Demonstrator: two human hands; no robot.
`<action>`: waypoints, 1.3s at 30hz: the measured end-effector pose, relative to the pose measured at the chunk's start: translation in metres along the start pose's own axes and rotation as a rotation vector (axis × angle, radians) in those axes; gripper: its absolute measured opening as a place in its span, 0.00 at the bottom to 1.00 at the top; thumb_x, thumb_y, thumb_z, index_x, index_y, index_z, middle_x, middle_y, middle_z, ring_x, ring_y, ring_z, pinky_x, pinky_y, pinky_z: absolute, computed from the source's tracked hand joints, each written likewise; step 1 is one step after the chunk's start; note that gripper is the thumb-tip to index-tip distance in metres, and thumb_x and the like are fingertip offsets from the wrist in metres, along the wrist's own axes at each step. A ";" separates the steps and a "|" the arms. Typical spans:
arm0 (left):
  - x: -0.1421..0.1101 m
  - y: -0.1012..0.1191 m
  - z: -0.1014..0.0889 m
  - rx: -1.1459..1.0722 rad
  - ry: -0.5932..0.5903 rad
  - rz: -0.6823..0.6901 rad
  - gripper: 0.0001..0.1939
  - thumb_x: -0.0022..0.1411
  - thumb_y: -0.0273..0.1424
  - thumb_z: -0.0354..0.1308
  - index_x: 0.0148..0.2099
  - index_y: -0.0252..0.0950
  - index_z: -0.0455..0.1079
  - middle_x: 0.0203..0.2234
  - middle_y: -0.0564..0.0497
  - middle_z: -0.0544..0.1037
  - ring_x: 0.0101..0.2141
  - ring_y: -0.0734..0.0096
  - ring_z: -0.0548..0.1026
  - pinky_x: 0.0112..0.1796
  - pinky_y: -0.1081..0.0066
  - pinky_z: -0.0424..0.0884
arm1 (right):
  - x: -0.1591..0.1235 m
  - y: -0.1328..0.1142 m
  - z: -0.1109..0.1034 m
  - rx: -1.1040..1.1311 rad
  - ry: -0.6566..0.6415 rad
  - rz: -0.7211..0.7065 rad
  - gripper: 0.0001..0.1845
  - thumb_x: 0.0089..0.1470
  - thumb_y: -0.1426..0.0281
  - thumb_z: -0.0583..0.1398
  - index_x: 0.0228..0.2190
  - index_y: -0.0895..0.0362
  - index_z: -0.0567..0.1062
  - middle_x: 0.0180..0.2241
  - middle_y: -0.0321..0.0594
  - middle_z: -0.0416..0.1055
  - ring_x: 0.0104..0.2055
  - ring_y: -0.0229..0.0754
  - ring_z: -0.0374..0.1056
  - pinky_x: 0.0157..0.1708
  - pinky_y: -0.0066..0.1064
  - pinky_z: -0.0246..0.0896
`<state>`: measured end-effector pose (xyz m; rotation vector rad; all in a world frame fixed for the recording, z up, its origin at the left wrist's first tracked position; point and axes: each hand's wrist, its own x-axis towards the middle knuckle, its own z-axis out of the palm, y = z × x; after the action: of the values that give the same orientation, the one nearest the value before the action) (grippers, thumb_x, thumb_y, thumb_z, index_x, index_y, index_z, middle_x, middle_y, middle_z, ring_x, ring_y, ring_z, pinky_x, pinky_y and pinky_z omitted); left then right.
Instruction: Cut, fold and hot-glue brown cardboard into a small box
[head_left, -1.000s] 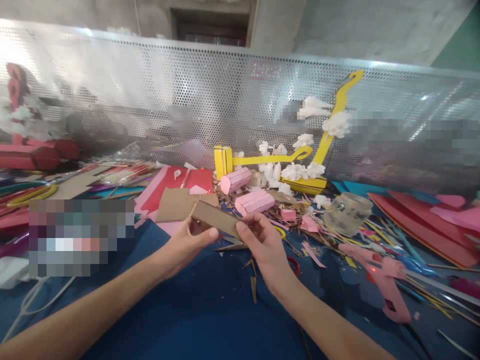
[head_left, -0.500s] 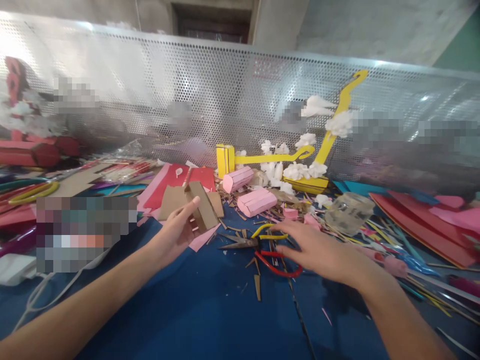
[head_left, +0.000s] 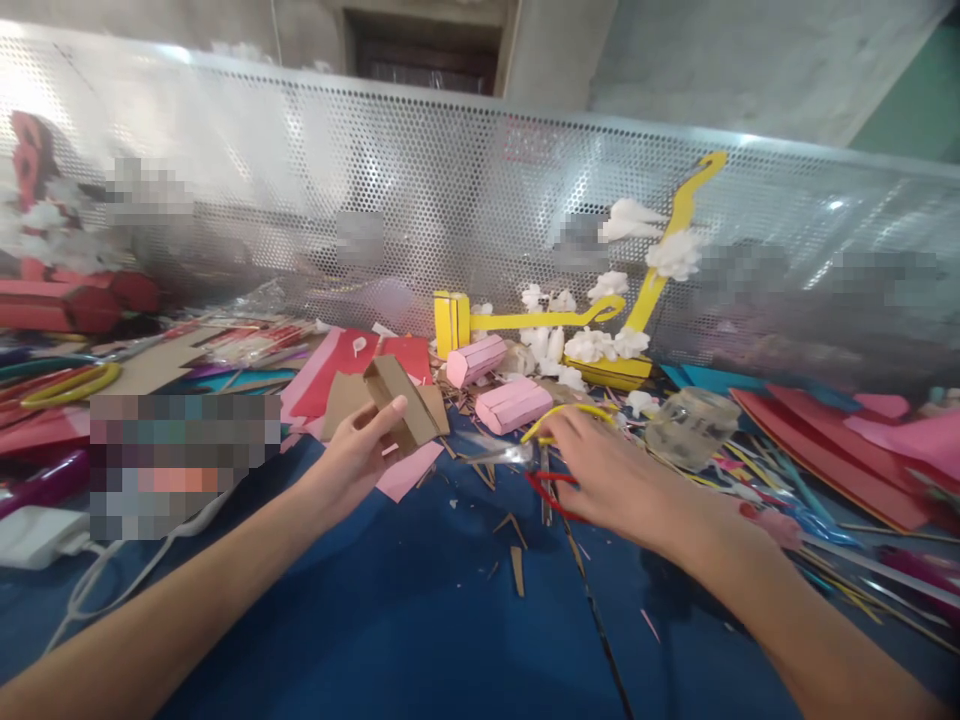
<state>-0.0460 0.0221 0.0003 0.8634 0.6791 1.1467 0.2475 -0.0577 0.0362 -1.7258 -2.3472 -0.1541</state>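
Note:
My left hand (head_left: 356, 455) is closed on a folded piece of brown cardboard (head_left: 409, 410), with the thumb on its near face. It holds the cardboard above the table, in front of a flat cardboard sheet. To the right, my right hand (head_left: 611, 470) grips the handles of a pair of scissors (head_left: 510, 453), one handle yellow and one red. Their blades are blurred and point left towards the cardboard. Behind the scissors lie two pink paper-covered blocks (head_left: 514, 404). Cardboard scraps (head_left: 517, 570) are scattered on the blue table below.
A perforated metal panel (head_left: 450, 190) closes off the back. Before it stand yellow paper shapes (head_left: 451, 322) with white foam clumps. Red sheets (head_left: 817, 450) and a clear plastic container (head_left: 691, 425) lie at right. A white charger with cable (head_left: 37, 537) is at left.
My right hand has closed on the scissors' handles and raised them slightly, shifting them up and to the right. My left hand keeps the cardboard in nearly the same place.

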 end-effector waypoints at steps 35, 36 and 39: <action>-0.002 -0.008 -0.001 0.134 -0.196 0.306 0.27 0.43 0.40 0.81 0.45 0.37 0.82 0.41 0.45 0.87 0.44 0.52 0.84 0.48 0.58 0.79 | -0.018 -0.030 0.041 0.597 0.249 0.158 0.24 0.51 0.62 0.70 0.51 0.46 0.79 0.43 0.39 0.83 0.40 0.50 0.79 0.41 0.41 0.76; -0.001 -0.008 -0.001 0.132 -0.195 0.308 0.27 0.43 0.39 0.81 0.45 0.37 0.82 0.40 0.45 0.87 0.43 0.53 0.84 0.47 0.59 0.79 | -0.018 -0.030 0.041 0.601 0.252 0.162 0.24 0.51 0.62 0.70 0.51 0.46 0.79 0.43 0.39 0.83 0.40 0.51 0.79 0.41 0.42 0.77; -0.001 -0.008 -0.001 0.129 -0.200 0.312 0.26 0.43 0.38 0.81 0.45 0.38 0.82 0.40 0.47 0.87 0.43 0.55 0.84 0.47 0.60 0.79 | -0.017 -0.031 0.040 0.616 0.256 0.206 0.25 0.49 0.62 0.71 0.50 0.47 0.80 0.41 0.39 0.83 0.39 0.51 0.79 0.42 0.44 0.77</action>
<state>-0.0433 0.0202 -0.0069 1.2076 0.4664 1.2812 0.2182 -0.0744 -0.0057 -1.5082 -1.7644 0.3292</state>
